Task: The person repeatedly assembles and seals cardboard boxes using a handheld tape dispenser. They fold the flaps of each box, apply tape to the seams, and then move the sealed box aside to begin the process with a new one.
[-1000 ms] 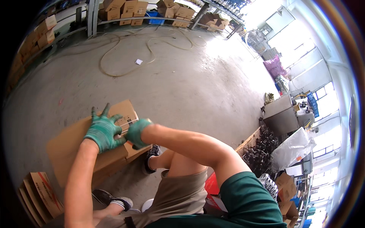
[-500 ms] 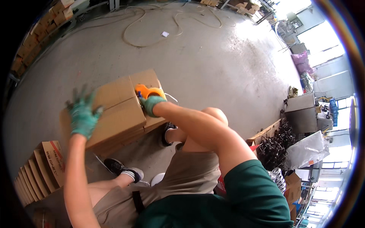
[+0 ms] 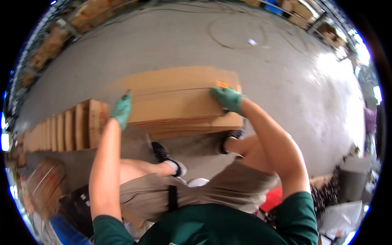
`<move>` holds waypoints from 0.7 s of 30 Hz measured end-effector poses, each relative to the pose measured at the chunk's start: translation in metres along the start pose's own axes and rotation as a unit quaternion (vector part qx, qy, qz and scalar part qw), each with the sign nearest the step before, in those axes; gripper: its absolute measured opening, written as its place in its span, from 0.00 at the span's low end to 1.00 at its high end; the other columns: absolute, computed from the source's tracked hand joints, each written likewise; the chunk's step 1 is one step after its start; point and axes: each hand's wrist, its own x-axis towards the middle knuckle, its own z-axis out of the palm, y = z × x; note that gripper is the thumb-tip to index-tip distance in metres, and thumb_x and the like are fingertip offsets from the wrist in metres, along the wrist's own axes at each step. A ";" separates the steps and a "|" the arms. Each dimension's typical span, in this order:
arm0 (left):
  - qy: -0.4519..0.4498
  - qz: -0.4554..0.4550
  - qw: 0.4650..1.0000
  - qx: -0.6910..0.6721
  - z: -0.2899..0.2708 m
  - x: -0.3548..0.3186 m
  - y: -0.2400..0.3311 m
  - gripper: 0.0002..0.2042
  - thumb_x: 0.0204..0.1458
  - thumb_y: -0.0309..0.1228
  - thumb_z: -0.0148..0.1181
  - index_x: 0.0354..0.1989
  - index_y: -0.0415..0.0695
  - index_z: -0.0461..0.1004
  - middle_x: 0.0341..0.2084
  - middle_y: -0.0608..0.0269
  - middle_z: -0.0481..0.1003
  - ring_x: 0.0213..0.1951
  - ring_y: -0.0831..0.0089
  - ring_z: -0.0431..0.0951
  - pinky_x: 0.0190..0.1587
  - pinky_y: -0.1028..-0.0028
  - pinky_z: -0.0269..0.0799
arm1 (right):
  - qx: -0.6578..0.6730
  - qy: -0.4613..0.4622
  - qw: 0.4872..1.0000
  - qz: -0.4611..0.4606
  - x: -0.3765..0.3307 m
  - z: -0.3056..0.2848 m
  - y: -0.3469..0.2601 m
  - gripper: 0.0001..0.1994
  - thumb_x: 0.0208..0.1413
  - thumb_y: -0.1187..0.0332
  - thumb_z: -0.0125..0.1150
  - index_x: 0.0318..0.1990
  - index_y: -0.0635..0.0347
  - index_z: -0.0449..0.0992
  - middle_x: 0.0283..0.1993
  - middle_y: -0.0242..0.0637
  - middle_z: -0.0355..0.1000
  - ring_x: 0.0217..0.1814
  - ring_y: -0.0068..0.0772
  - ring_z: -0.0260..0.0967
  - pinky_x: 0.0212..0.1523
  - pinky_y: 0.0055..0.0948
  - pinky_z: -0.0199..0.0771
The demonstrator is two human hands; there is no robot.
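Note:
A flattened cardboard box (image 3: 171,100) lies on top of a stack of similar brown sheets (image 3: 183,130) in front of my legs. My left hand (image 3: 122,110), in a green glove, grips its left end with the thumb along the edge. At the right end, my right hand (image 3: 228,99), gloved in green too, closes over the edge of the top sheet. Just beyond that hand shows a bit of an orange tape dispenser (image 3: 222,84), mostly hidden behind the glove. The cardboard is slightly smeared by motion.
Left of the stack, a row of folded cartons (image 3: 81,126) stands on edge. A tied cardboard bundle (image 3: 48,181) lies nearer on the left. A pale hose (image 3: 214,34) loops across the far floor. Dark metal parts (image 3: 328,188) are heaped at the right.
My left hand, spread over the cardboard before, has moved to its left edge and closed there. My right hand stays at the right end, now covering most of the dispenser. The view has turned.

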 end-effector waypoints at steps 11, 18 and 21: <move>-0.117 -0.052 0.932 -0.339 -0.147 -0.093 0.067 0.51 0.51 0.79 0.33 0.67 0.42 0.61 0.59 0.48 0.72 0.56 0.45 0.73 0.56 0.49 0.72 | 0.242 -0.018 0.931 -0.272 -0.035 -0.017 -0.045 0.47 0.46 0.88 0.45 0.78 0.50 0.44 0.77 0.36 0.50 0.74 0.39 0.57 0.67 0.34 0.63; -0.091 -0.184 0.974 -0.095 -0.189 -0.108 0.019 0.26 0.61 0.42 0.60 0.62 0.37 0.68 0.55 0.49 0.75 0.52 0.56 0.78 0.52 0.50 0.77 | 0.023 0.134 0.890 -0.436 0.002 0.027 -0.089 0.41 0.52 0.92 0.46 0.73 0.46 0.58 0.78 0.37 0.51 0.78 0.40 0.52 0.73 0.37 0.59; -0.011 -0.187 0.950 -0.251 -0.199 -0.102 -0.061 0.22 0.63 0.34 0.55 0.63 0.37 0.65 0.54 0.48 0.76 0.51 0.53 0.79 0.52 0.49 0.78 | 0.060 0.101 0.920 -0.373 0.000 0.036 -0.106 0.37 0.58 0.84 0.53 0.74 0.45 0.55 0.77 0.40 0.52 0.77 0.46 0.54 0.71 0.39 0.64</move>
